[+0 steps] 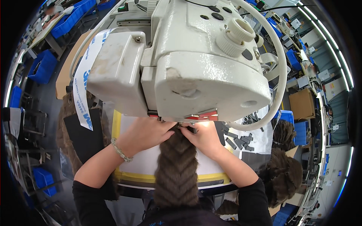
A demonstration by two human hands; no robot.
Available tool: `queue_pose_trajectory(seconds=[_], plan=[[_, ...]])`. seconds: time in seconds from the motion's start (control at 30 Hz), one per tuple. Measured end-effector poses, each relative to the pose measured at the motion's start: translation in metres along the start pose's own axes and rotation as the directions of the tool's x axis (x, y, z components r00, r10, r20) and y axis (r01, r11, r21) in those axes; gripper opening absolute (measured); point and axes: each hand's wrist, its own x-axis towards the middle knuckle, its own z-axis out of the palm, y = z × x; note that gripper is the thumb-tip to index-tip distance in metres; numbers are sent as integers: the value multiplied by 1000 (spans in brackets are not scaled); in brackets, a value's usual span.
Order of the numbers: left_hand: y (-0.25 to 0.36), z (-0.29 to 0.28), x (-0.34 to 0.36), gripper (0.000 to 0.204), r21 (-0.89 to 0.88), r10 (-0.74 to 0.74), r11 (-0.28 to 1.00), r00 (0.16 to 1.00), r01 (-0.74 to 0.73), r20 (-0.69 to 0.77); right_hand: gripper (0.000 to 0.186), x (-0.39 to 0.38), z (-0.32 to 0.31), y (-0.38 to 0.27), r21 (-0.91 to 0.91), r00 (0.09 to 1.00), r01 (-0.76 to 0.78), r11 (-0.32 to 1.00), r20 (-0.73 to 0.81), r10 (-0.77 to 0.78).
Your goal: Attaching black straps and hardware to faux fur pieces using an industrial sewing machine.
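Observation:
A long strip of brown fur (176, 169) with a chevron pattern runs from under the head of a white sewing machine (211, 81) down over the table's front edge toward my body. My left hand (147, 132) is closed at the left side of the strip's far end, its fingertips partly hidden beneath the machine head. On the other side my right hand (203, 137) pinches the same end, thumb pointing inward. Both hands lie close to a small metal part under the machine, and a lamp there lights the right fingers. What exactly lies between the fingertips is partly hidden.
Small black strips (241, 141) lie scattered on the white table right of my hand. More brown fur with a black panel (86, 135) hangs at the left. Fur bundles (283, 177) sit at the right. A white cable (281, 75) loops beside the machine; blue bins (42, 67) stand beyond.

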Motion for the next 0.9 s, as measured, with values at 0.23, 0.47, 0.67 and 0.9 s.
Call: queue_pose_trajectory(seconds=[0.23, 0.47, 0.67, 0.9], plan=[[-1, 5, -2, 37, 129, 36, 991, 999, -32, -28, 11, 0, -6, 2, -462, 736, 608, 646, 23, -677], [-2, 3, -1, 21, 29, 57, 998, 993, -55, -99, 20, -4, -4, 2, -631, 796, 467, 619, -4, -605], [-3, 5, -4, 22, 2, 19, 1000, 999, -19, -50, 17, -3, 5, 2, -400, 950, 169, 901, -176, -257], [-3, 16, -8, 20, 36, 10, 999, 999, -8, -53, 16, -1, 2, 2, -226, 989, 79, 971, -103, -105]])
